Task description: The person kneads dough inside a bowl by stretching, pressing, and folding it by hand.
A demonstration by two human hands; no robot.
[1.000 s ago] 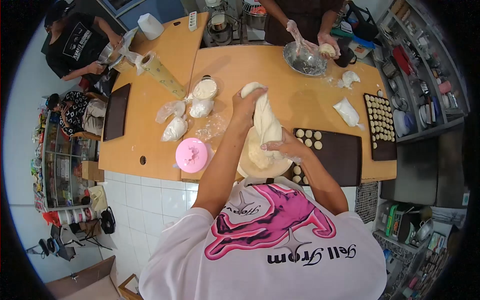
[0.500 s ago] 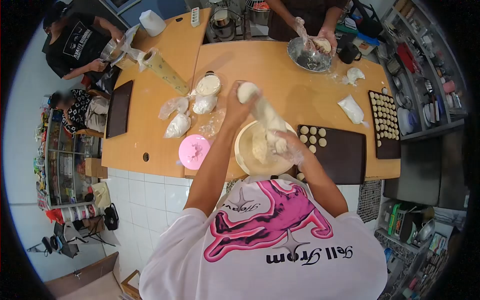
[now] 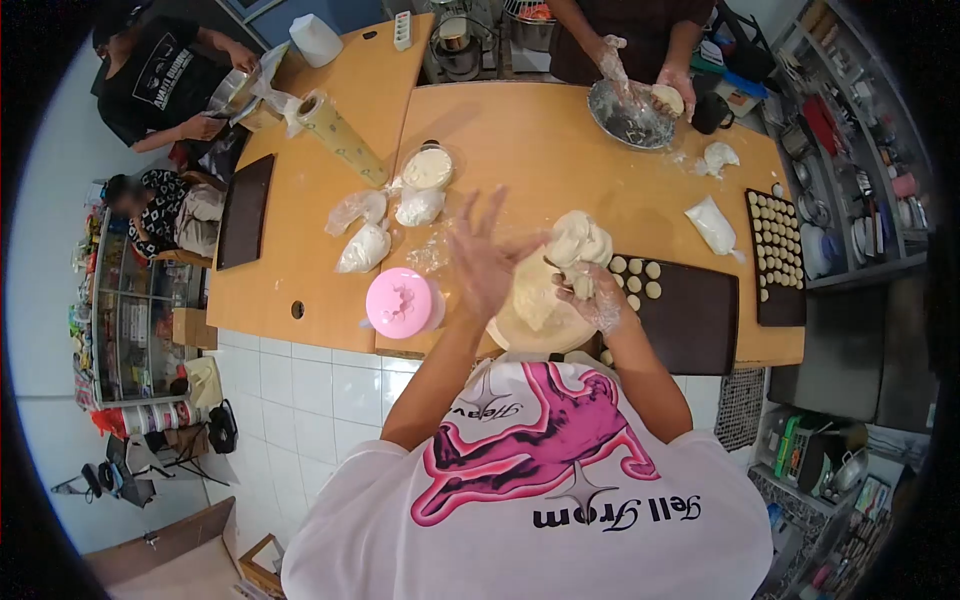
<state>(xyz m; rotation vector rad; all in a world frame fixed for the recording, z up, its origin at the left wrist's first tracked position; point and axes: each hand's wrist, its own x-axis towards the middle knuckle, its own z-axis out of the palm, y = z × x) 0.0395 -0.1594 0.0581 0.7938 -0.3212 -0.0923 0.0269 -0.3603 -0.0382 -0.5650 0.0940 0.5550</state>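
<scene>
My right hand (image 3: 592, 298), in a clear plastic glove, grips a folded lump of white dough (image 3: 578, 240) over the right side of a cream bowl (image 3: 570, 338). More dough (image 3: 532, 300) lies inside that bowl. Bare and slightly blurred, my left hand (image 3: 482, 262) is spread open at the bowl's left edge, holding nothing. Left of it stands a container with a pink lid (image 3: 398, 303). A dark tray (image 3: 695, 315) with several small dough rounds (image 3: 634, 284) lies right of the bowl.
Across the table (image 3: 500, 125), a co-worker's floury hands (image 3: 672, 88) hold dough by a metal bowl (image 3: 630, 125). A full tray (image 3: 776, 245) lies far right. Bags of white powder (image 3: 364, 248), a plastic roll (image 3: 342, 142) and an empty tray (image 3: 245, 212) are left. Two people sit or stand beyond.
My left hand has let go of the dough and opened. The long stretched dough is now a folded lump in my right hand. The view has shifted slightly.
</scene>
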